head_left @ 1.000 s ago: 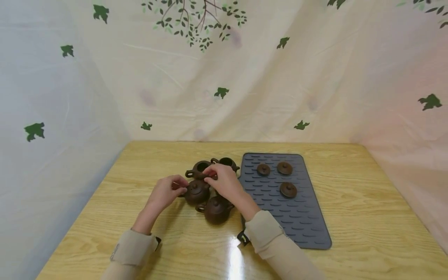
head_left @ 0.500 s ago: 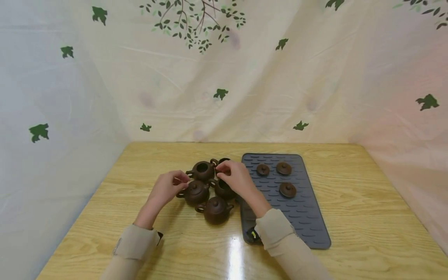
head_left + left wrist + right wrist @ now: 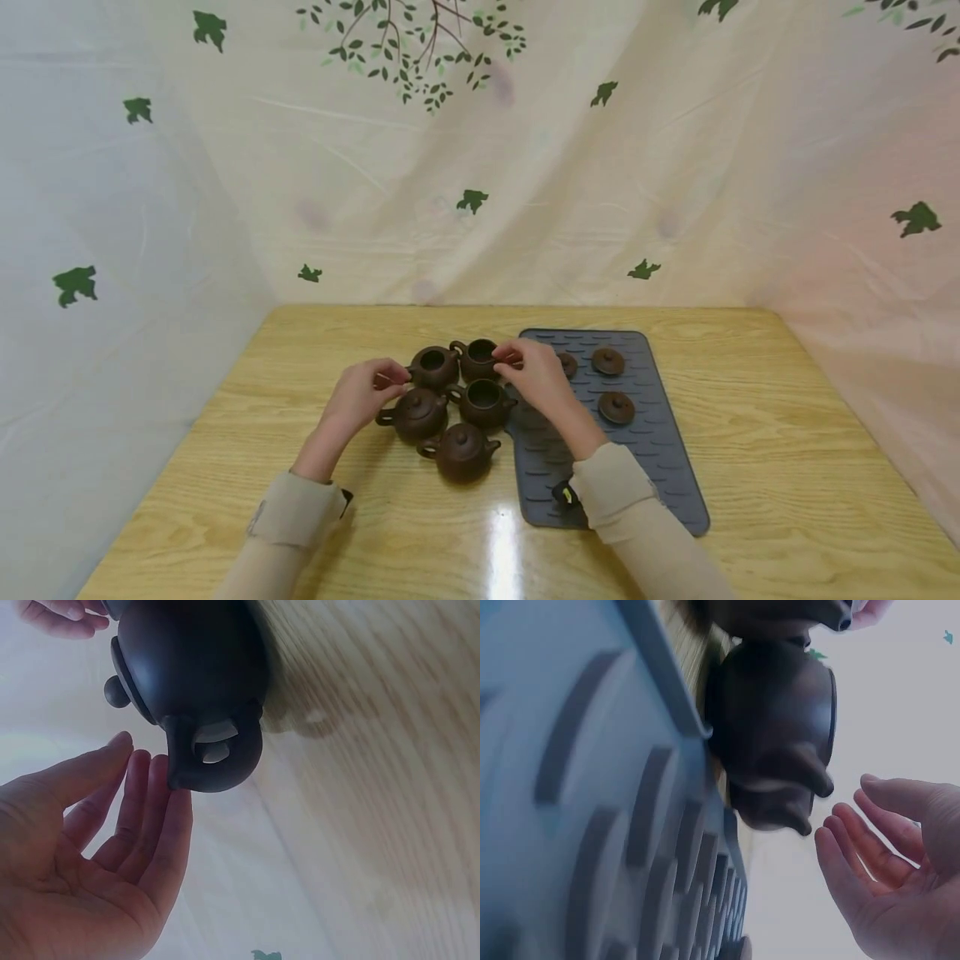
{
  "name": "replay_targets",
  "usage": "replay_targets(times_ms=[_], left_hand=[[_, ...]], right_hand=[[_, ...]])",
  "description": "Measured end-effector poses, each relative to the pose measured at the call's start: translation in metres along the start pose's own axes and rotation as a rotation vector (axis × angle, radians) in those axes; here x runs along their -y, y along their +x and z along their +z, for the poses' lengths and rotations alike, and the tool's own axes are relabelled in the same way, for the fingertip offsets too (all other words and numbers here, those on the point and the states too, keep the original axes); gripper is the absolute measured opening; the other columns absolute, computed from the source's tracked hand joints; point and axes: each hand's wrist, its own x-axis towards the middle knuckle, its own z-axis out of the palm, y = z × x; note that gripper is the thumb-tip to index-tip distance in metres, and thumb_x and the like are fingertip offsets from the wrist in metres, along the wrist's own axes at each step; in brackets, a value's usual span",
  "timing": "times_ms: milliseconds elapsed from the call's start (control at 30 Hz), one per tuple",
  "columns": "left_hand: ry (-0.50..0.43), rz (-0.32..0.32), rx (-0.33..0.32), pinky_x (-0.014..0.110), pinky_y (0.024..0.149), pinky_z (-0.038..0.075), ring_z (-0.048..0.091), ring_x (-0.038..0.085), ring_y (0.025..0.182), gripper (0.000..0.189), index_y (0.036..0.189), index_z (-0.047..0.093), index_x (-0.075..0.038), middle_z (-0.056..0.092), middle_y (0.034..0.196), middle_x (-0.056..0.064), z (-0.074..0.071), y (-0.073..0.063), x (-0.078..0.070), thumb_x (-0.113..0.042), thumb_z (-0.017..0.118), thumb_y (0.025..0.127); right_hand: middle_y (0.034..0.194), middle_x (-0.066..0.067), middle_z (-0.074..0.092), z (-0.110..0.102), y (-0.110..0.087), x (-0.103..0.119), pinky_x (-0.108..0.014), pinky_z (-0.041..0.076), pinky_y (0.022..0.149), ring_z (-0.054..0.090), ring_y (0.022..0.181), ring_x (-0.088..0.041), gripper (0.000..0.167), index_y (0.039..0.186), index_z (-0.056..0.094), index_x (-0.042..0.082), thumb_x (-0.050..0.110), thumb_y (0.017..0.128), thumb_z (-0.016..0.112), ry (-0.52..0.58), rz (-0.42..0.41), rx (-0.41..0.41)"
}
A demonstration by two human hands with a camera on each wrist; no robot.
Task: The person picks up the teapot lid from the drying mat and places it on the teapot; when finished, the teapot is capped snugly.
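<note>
Several dark brown teapots stand grouped on the table. Two wear lids: the left teapot [image 3: 419,414] and the front teapot [image 3: 463,454]. The back-left [image 3: 432,367], back-right [image 3: 476,360] and middle teapots [image 3: 482,405] have open tops. My left hand [image 3: 358,398] is at the left teapot's handle [image 3: 225,769], fingers relaxed and holding nothing; a fingertip seems to meet the handle. My right hand [image 3: 536,375], also without anything in its loosely bent fingers, hovers near the back-right teapot's spout and over the mat's left edge.
A grey ridged mat [image 3: 660,475] lies right of the teapots. On it are three loose lids: a back-right lid [image 3: 608,362], a nearer lid [image 3: 617,408] and a small lid [image 3: 568,365] partly behind my right hand. A pale leaf-printed cloth [image 3: 360,208] hangs behind the wooden table [image 3: 780,433].
My right hand has moved right, from above the back-left teapot to the mat's edge, uncovering the middle and back-right teapots. My left hand has stayed by the left teapot.
</note>
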Motion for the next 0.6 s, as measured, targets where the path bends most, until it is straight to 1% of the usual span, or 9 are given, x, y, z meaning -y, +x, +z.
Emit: replay_targets(times_ms=[133,267,600], left_hand=[[0.004,0.014,-0.009,0.040,0.079,0.059,0.071,0.028,0.098,0.012,0.105,0.073,-0.008,0.074,0.106,0.010,0.001,0.004,0.001,-0.009,0.069,0.093],[-0.004,0.019,-0.012,0.041,0.081,0.059,0.071,0.029,0.099,0.013,0.106,0.072,-0.007,0.074,0.106,0.011,0.001,0.008,0.001,-0.008,0.068,0.094],[-0.004,0.042,-0.036,0.045,0.088,0.058,0.071,0.030,0.100,0.015,0.108,0.072,-0.008,0.074,0.106,0.012,0.004,0.016,0.002,-0.011,0.069,0.094]], right_hand=[[0.112,-0.009,0.072,-0.007,0.001,-0.007,-0.042,0.058,0.088,0.070,0.103,-0.027,0.022,0.115,0.071,0.010,0.016,0.095,0.069,-0.006,-0.003,-0.016],[0.113,-0.011,0.072,-0.012,0.001,-0.015,-0.043,0.058,0.090,0.070,0.104,-0.028,0.024,0.117,0.070,0.006,0.015,0.095,0.069,-0.005,-0.008,-0.023],[0.117,-0.012,0.071,-0.024,0.000,-0.031,-0.046,0.056,0.090,0.068,0.106,-0.030,0.025,0.119,0.069,0.006,0.016,0.096,0.068,-0.002,0.034,-0.046]])
